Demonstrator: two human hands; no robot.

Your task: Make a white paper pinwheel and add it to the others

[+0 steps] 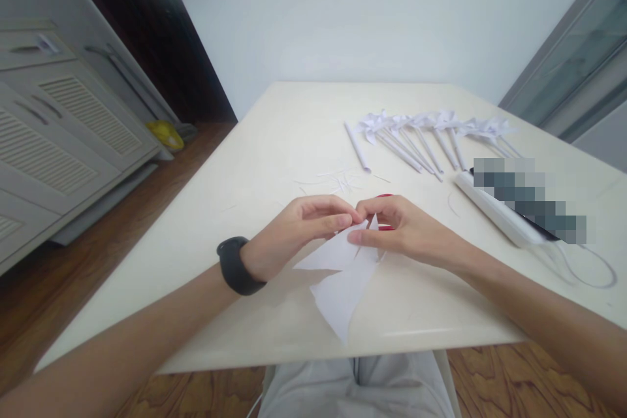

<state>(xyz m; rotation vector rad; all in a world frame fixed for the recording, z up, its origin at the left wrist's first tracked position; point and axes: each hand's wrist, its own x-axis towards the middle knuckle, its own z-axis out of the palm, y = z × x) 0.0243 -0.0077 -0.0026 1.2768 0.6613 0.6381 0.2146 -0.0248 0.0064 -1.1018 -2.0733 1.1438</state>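
Over the near part of the white table (235, 209), a sheet of white paper (343, 294) with slits cut into it hangs from my fingers. My left hand (308, 225), a black band on its wrist, pinches the paper's upper edge with thumb and fingertips. Close against it, my right hand (396, 228) grips the same paper, thumb in front and fingers behind. Cut flaps of the paper spread to the left, downward and upward to the right. Behind my right hand shows a bit of a red object (386, 228), mostly hidden.
Several white paper pinwheels (421, 121) on rolled sticks lie at the back right, beside a loose paper tube (357, 147). Thin paper strips (340, 179) lie beyond my hands. A long white object (494, 212) with a pixelated top and a cord rests to the right.
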